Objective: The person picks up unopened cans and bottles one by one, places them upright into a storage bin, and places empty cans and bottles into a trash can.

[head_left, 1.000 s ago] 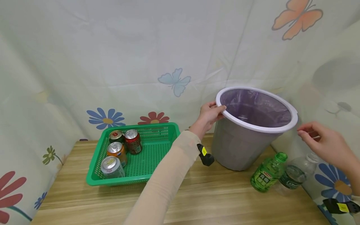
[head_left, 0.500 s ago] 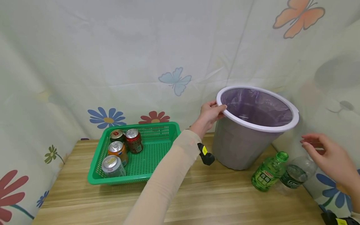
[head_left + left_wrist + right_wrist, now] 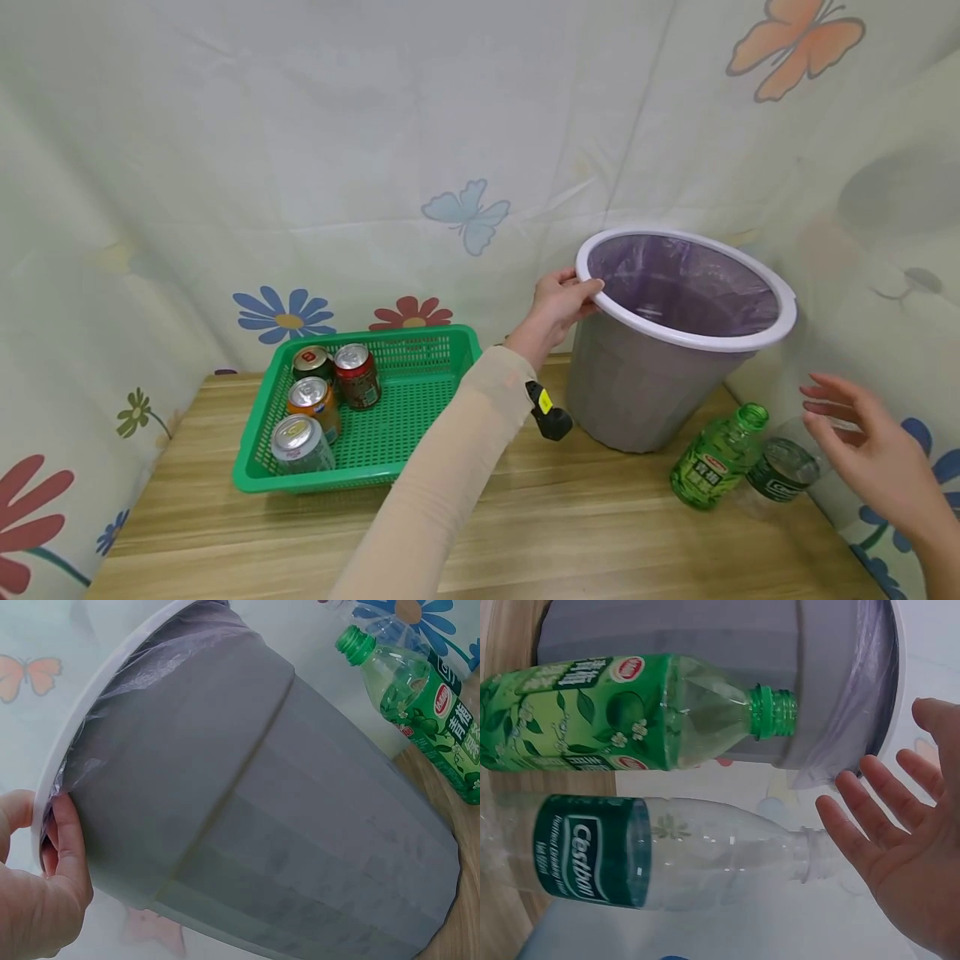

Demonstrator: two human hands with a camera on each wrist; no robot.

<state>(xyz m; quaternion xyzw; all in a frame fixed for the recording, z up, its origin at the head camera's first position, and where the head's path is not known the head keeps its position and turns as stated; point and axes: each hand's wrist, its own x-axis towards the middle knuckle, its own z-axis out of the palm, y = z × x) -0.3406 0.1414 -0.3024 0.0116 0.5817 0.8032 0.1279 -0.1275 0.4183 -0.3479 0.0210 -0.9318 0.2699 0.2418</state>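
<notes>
My left hand [image 3: 558, 307] grips the white rim of a grey trash can [image 3: 637, 392], thumb on top and fingers underneath, as the left wrist view also shows. A purple bag [image 3: 675, 287] lines the can, which stands upright. Over at the right, my right hand [image 3: 873, 454] hovers with spread fingers and holds nothing. Closest to it stands a clear bottle [image 3: 720, 851] with a dark green label, apart from the fingertips or barely short of them. Beside that bottle, nearer the can, is a green bottle [image 3: 716, 462]. Both bottles stand upright without caps.
A green plastic basket [image 3: 405, 417] sits at the left of the wooden table [image 3: 585, 533]. Its left side holds several drink cans, among them a red can [image 3: 356, 379] and an orange can [image 3: 313, 404]. A patterned curtain [image 3: 360, 150] closes off the back and sides.
My right hand has come down beside the can toward the clear bottle, and its fingers have spread. My left hand keeps its hold on the rim.
</notes>
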